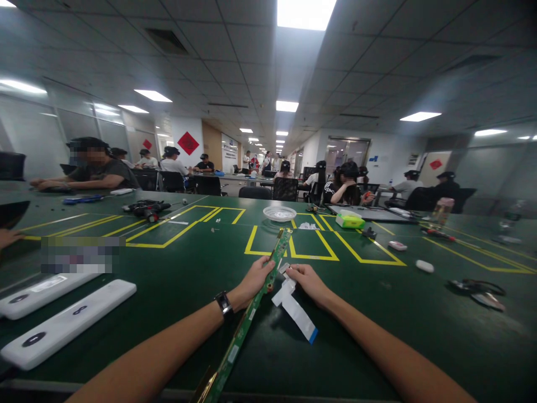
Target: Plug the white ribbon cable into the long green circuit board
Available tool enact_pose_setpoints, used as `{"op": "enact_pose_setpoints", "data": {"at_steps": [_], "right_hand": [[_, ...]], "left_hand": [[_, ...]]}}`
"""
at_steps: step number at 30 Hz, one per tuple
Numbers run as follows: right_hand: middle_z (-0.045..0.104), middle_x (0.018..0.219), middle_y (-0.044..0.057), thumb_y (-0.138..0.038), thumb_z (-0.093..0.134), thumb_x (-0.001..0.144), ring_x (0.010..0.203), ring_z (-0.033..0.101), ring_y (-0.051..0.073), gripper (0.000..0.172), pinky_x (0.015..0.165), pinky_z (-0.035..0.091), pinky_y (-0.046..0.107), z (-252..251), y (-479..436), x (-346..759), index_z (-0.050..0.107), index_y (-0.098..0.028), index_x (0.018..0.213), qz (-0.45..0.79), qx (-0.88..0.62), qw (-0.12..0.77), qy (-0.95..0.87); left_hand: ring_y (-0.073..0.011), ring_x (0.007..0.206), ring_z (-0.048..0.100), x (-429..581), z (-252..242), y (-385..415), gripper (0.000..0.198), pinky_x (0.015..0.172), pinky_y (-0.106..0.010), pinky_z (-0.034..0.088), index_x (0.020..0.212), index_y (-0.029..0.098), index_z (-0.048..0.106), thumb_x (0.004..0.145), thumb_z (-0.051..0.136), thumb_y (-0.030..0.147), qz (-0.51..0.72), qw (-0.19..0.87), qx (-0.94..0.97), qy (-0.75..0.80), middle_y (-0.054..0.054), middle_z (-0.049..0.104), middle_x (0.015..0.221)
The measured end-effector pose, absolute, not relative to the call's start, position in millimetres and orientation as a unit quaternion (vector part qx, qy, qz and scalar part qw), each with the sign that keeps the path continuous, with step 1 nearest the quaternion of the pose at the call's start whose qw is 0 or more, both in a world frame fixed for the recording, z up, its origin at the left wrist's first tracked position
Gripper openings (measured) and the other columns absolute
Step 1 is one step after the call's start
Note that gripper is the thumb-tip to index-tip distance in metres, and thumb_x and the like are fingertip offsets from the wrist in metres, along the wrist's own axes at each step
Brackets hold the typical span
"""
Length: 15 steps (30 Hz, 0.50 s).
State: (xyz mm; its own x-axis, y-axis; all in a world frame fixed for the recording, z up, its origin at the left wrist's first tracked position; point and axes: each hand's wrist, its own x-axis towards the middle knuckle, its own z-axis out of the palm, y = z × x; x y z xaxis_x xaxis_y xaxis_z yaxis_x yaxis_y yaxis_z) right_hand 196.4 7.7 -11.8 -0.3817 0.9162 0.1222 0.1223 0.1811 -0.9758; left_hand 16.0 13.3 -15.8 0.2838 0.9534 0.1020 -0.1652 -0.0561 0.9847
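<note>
A long, narrow green circuit board was held over the green table, in front of the person, by the left hand. Its long axis was slanted: the far end was pointed forward and a little to the right, toward the clear plastic dish, while the near end was directed back toward the person and to the left. The board was gripped nearer its far end, with the thumb laid along its left side.

A white flat cable was pinched at its upper end by the right hand, just beside the board's right edge. Its folded strip was slanted toward the person and to the right, with the blue tip pointed the same way.

The near end of the board was cut off by the lower edge of the view, so its full length could not be made out. Some of the left fingers were hidden behind the board. Whether the cable was joined to the board could not be told, as its upper end was partly covered by the right fingertips. The small parts and labels on the board were blurred. At the left, the far end of a white case was masked by a pixelated patch.
</note>
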Motion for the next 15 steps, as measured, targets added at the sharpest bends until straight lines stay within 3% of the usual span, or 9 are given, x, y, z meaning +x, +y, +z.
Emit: {"op": "enact_pose_setpoints", "data": {"at_steps": [15], "right_hand": [[0.055, 0.056, -0.003, -0.052, 0.059, 0.077, 0.05, 0.046, 0.009, 0.038, 0.05, 0.032, 0.022, -10.1, 6.1, 193.6, 0.057, -0.015, 0.067, 0.5, -0.413, 0.392, -0.653]], "left_hand": [[-0.0065, 0.046, 0.047, 16.7, -17.1, 9.1, 0.043, 0.041, -0.016, 0.04, 0.108, 0.016, 0.051, 0.083, 0.054, 0.051, 0.455, 0.555, 0.597, 0.359, 0.003, 0.054, 0.068]]}}
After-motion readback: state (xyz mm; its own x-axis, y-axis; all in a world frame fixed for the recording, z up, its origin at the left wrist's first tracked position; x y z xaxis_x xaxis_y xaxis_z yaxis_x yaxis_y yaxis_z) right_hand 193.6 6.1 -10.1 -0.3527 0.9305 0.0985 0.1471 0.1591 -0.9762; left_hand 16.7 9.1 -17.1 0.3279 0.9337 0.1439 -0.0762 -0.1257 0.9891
